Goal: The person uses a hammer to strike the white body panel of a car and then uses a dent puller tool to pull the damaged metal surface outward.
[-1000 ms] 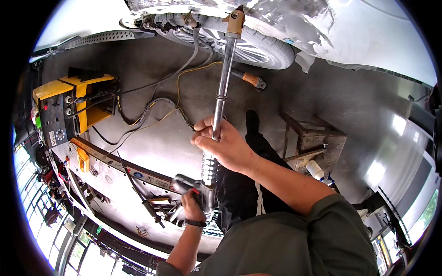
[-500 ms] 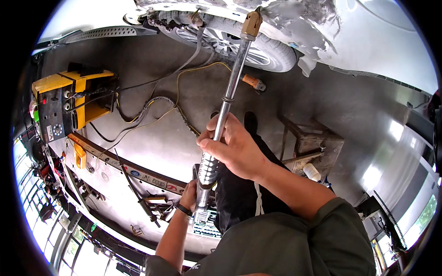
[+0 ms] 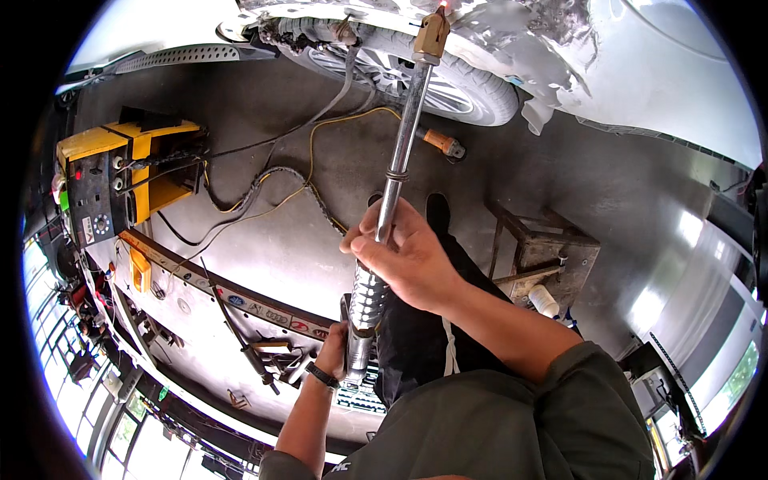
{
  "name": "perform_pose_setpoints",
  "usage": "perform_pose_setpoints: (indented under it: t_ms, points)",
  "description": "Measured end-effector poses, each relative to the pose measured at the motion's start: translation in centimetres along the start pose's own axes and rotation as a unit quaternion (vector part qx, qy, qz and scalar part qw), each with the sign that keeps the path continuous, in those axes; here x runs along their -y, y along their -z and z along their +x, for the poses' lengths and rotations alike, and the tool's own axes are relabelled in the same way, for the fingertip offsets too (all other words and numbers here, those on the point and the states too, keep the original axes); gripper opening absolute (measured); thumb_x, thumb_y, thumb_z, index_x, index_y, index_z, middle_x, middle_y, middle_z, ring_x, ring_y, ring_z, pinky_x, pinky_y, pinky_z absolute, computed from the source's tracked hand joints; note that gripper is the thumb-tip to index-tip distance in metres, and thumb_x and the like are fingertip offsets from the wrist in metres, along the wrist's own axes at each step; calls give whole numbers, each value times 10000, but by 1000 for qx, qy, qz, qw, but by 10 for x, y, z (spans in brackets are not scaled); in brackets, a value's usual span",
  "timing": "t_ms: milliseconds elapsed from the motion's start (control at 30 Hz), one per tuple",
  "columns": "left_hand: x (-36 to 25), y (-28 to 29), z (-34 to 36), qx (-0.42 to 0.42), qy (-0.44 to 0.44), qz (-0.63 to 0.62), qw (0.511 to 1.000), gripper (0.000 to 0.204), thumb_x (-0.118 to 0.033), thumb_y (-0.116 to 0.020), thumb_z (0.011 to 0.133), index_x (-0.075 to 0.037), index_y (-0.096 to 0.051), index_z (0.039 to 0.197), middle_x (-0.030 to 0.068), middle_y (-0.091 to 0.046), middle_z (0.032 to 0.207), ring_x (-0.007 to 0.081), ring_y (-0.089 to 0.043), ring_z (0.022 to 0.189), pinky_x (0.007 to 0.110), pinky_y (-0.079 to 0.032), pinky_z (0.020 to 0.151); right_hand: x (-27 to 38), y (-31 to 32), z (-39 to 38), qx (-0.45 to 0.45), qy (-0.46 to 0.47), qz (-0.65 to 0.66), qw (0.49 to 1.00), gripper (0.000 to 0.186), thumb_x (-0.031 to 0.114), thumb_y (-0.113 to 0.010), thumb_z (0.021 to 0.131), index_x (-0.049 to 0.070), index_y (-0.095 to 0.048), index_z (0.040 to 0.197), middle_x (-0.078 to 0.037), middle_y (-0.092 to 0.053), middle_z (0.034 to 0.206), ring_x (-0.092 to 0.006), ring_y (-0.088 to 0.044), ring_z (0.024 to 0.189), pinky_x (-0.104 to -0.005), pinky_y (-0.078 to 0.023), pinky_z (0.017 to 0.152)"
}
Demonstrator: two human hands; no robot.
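Observation:
A long chrome slide-hammer puller [image 3: 402, 144] runs from my lap up to a white car's dented body panel [image 3: 512, 32], its brass tip [image 3: 430, 36] against the metal. My right hand [image 3: 404, 256] is wrapped around the shaft just above the ribbed sliding weight [image 3: 368, 298]. My left hand [image 3: 334, 352], wearing a dark wristwatch, grips the handle end below the weight. The car's tyre and wheel [image 3: 416, 76] sit just left of the tip.
A yellow and black welding unit [image 3: 120, 176] stands at left with cables [image 3: 264, 188] trailing over the concrete floor. A low tool rack [image 3: 240, 320] with hand tools lies by my left arm. A wooden stool [image 3: 548, 252] stands to my right.
The puller's tip has swung right and up to the body panel. My right hand has slid down the shaft toward the weight. My left hand has come up to the handle.

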State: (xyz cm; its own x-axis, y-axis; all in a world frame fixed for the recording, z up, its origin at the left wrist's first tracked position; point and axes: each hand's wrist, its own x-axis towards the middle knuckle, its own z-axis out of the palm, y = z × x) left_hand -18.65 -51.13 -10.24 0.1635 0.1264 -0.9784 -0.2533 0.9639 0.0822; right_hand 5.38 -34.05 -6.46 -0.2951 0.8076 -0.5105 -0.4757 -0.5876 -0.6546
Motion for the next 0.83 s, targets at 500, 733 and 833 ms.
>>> perform_pose_setpoints:
  t_ms: [500,733,833]
  points:
    - [29,31,51,-8,-14,15,1000,514,-444,-404,1069,-11,-579,1284,107,-694,1063,187,-687,921,322,-564,810,-33,-2,6,-36,15,137,990,197,148,-675,977,27,-598,1111,-66,-642,785,-149,-667,737,-337,-575,686]
    - [52,75,71,-268,-298,183,898,359,-383,-455,1039,-57,-601,1068,65,-628,916,178,-618,812,324,-519,765,-39,7,25,19,-5,70,997,250,90,-669,965,8,-554,1171,-66,-649,942,-138,-664,823,-302,-543,762]
    - [48,83,63,-334,-345,175,859,359,-347,-445,1048,-29,-599,1110,80,-637,1016,196,-614,896,343,-503,868,-31,6,35,-6,44,-17,999,349,81,-663,963,4,-497,1260,-75,-638,1031,-136,-655,896,-284,-525,805]
